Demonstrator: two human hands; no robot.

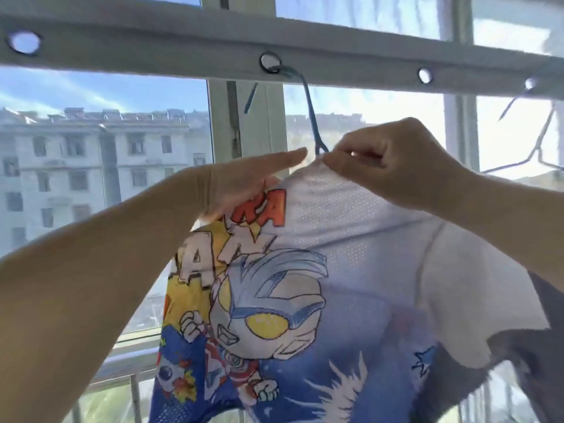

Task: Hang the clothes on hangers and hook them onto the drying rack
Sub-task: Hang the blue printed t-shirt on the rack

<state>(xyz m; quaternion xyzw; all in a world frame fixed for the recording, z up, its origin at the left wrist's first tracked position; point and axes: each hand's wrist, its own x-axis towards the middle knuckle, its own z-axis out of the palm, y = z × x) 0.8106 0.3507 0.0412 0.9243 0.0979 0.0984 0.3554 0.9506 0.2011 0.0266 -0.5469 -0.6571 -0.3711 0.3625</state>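
A white mesh shirt (345,239) with a blue, yellow and red cartoon print hangs on a blue hanger (311,117). The hanger's hook sits in a round hole (270,62) of the grey drying-rack bar (152,44) overhead. My right hand (393,163) pinches the shirt's collar just below the hanger's neck. My left hand (244,181) lies flat with fingers stretched out against the shirt's left shoulder; whether it grips the cloth is hidden. The hanger's arms are covered by the shirt.
A second wire hanger (537,138) hangs from another hole at the bar's far right. A dark grey garment (531,346) hangs at the lower right. Behind stand window frames (241,123) and a railing; more holes in the bar are free.
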